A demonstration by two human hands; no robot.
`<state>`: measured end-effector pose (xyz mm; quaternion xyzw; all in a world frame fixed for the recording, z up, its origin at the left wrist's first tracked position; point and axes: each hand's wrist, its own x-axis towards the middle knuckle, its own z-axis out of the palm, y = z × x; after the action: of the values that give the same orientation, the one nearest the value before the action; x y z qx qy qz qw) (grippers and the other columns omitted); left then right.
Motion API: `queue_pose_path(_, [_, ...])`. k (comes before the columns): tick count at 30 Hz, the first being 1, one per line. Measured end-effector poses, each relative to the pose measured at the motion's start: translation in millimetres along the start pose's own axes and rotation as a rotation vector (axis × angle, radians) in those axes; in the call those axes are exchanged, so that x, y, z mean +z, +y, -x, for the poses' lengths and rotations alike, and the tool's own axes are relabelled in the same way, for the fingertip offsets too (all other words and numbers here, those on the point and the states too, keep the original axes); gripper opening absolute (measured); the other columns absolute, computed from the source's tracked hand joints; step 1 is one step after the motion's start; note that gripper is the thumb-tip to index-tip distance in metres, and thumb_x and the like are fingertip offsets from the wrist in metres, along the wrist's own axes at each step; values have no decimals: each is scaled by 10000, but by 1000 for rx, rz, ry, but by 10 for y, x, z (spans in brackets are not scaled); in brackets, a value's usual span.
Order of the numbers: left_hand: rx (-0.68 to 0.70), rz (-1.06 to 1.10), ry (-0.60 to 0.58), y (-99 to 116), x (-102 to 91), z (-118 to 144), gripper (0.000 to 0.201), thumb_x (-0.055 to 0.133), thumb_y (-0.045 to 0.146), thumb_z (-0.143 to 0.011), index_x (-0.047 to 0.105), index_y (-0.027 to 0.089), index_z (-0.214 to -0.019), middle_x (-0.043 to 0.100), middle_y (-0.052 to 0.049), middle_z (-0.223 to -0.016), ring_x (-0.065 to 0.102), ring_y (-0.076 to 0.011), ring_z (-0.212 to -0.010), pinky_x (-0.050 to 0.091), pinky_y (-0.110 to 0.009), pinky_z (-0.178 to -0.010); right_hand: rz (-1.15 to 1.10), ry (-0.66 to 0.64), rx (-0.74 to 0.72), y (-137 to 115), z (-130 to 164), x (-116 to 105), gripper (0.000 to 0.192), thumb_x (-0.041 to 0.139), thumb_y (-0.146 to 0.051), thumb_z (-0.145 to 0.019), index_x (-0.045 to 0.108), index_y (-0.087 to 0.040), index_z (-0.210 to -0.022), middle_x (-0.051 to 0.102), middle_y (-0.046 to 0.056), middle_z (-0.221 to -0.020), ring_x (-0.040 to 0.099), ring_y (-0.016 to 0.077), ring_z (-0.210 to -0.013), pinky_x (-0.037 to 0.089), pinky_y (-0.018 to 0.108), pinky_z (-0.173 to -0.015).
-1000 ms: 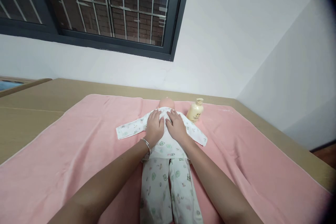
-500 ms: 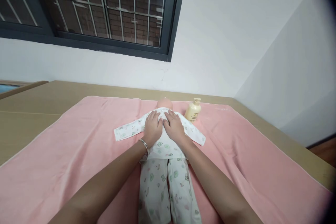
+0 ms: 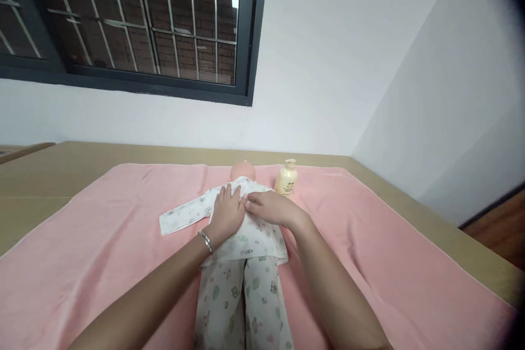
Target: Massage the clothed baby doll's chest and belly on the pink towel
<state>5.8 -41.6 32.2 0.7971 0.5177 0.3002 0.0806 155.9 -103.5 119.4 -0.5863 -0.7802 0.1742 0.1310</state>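
A baby doll [image 3: 243, 171] lies on its back, head toward the wall, in a white printed long-sleeved top [image 3: 250, 240] and matching trousers [image 3: 262, 295]. My left hand [image 3: 227, 210], with a silver bangle at its wrist, rests palm down on the doll's chest with fingers spread. My right hand [image 3: 273, 206] lies across the other side of the chest, turned inward. Its fingers are stretched out, their tips beside my left thumb. It hides the doll's right-side sleeve in the picture. A cream pump bottle [image 3: 286, 178] stands just beyond my right hand.
A pink blanket [image 3: 135, 202] with some folds covers most of the wooden surface [image 3: 102, 152]. White walls [image 3: 311, 65] rise behind and on the right. A dark-framed window [image 3: 246, 54] with metal bars is at the upper left.
My right hand has turned from pointing up the chest to lying sideways across it, fingers toward my left hand. My left hand stays on the chest. The view has shifted slightly.
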Motion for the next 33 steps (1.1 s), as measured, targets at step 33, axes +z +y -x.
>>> queue_pose_path(33, [-750, 1915, -524, 638, -458, -503, 646, 320, 500, -958, 403, 34, -1398, 551, -245, -1335, 599, -266, -1198, 537, -372, -928, 151, 750, 105, 600, -416, 29, 531, 372, -208, -934, 418, -14, -1427, 371, 194, -1507, 251, 272, -1449, 126, 501, -1203])
